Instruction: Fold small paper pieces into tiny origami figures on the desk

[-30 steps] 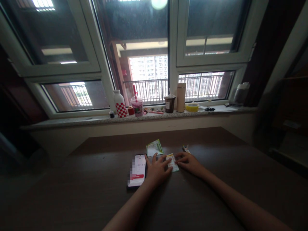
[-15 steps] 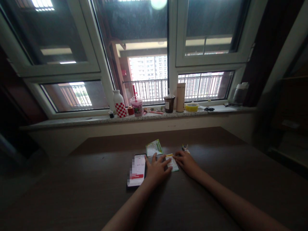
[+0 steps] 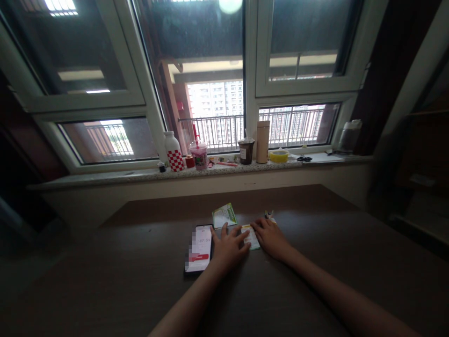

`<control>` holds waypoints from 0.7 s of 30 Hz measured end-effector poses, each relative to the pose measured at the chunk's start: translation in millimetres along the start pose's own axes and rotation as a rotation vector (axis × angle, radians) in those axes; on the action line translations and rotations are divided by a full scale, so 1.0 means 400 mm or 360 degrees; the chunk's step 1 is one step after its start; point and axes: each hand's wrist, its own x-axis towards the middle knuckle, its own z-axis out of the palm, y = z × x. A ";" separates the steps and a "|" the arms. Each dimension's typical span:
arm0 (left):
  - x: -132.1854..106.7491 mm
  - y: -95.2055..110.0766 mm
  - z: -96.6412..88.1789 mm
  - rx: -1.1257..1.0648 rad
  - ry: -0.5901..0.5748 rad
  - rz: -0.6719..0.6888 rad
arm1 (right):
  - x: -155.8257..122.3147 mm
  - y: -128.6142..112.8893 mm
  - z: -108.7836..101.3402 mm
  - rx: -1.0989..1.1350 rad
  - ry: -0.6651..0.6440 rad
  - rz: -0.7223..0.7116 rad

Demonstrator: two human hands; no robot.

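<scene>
A small white packet (image 3: 253, 242) with a yellow top strip and green edge lies on the table between my hands. My left hand (image 3: 228, 245) rests palm down with its fingers spread, the right-side fingertips on the packet's left edge. At the packet's upper right corner, my right hand (image 3: 271, 236) has its fingers bent and drawn together, closed on that corner; its thumb is hidden. Just left of my left hand lies a phone (image 3: 199, 248) with a lit screen showing a timer. Beyond the fingertips is a green-and-white packet (image 3: 224, 216).
A small item (image 3: 269, 215), partly covered, lies behind my right hand on the dark brown table (image 3: 105, 281). Along the windowsill (image 3: 217, 172) stand a checkered bottle (image 3: 174, 154), a pink cup (image 3: 199, 157), a brown drink cup (image 3: 246, 152), a tan flask (image 3: 263, 142) and yellow tape (image 3: 279, 157).
My right hand has shifted slightly, its fingers drawing in a little at the packet's corner. My left hand stays where it was. The phone's timer reading has changed.
</scene>
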 end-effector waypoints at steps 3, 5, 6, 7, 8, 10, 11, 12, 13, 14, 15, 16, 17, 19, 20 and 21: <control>0.001 -0.004 0.004 0.0008 0.0010 0.0012 | 0.000 0.006 0.000 0.0046 0.0004 0.0020; 0.001 -0.005 0.005 0.0014 0.0007 0.0018 | 0.002 0.014 0.001 0.0122 0.0044 0.0023; 0.001 -0.006 0.006 0.0017 0.0001 0.0023 | 0.003 0.018 0.001 0.0164 0.0066 0.0020; 0.001 -0.006 0.006 0.0021 -0.0006 0.0025 | 0.005 0.022 0.002 0.0200 0.0085 0.0015; 0.001 -0.005 0.005 0.0028 -0.0015 0.0027 | 0.007 0.026 0.003 0.0231 0.0092 0.0006; 0.001 -0.004 0.003 0.0045 -0.0033 0.0026 | 0.011 0.031 0.005 0.0273 0.0098 -0.0003; 0.001 -0.003 0.001 0.0052 -0.0040 0.0024 | 0.014 0.032 0.005 0.0288 0.0101 0.0003; 0.002 -0.003 -0.001 0.0054 -0.0044 0.0025 | 0.017 0.033 0.006 0.0300 0.0109 0.0016; 0.002 -0.002 -0.003 0.0053 -0.0047 0.0024 | 0.019 0.032 0.007 0.0310 0.0118 0.0032; 0.002 -0.002 -0.005 0.0050 -0.0050 0.0026 | 0.021 0.032 0.008 0.0317 0.0126 0.0050; 0.003 -0.001 -0.006 0.0045 -0.0054 0.0028 | 0.023 0.031 0.009 0.0321 0.0135 0.0067; 0.004 -0.001 -0.008 0.0041 -0.0060 0.0030 | 0.026 0.031 0.010 0.0324 0.0144 0.0079; 0.004 -0.001 -0.010 0.0039 -0.0068 0.0030 | 0.027 0.030 0.011 0.0326 0.0153 0.0085; 0.005 0.001 -0.015 0.0037 -0.0086 0.0031 | 0.031 0.032 0.014 0.0342 0.0160 0.0089; 0.006 0.001 -0.017 0.0037 -0.0097 0.0028 | 0.033 0.034 0.014 0.0357 0.0152 0.0088; 0.006 0.002 -0.019 0.0036 -0.0113 0.0031 | 0.034 0.036 0.015 0.0375 0.0137 0.0087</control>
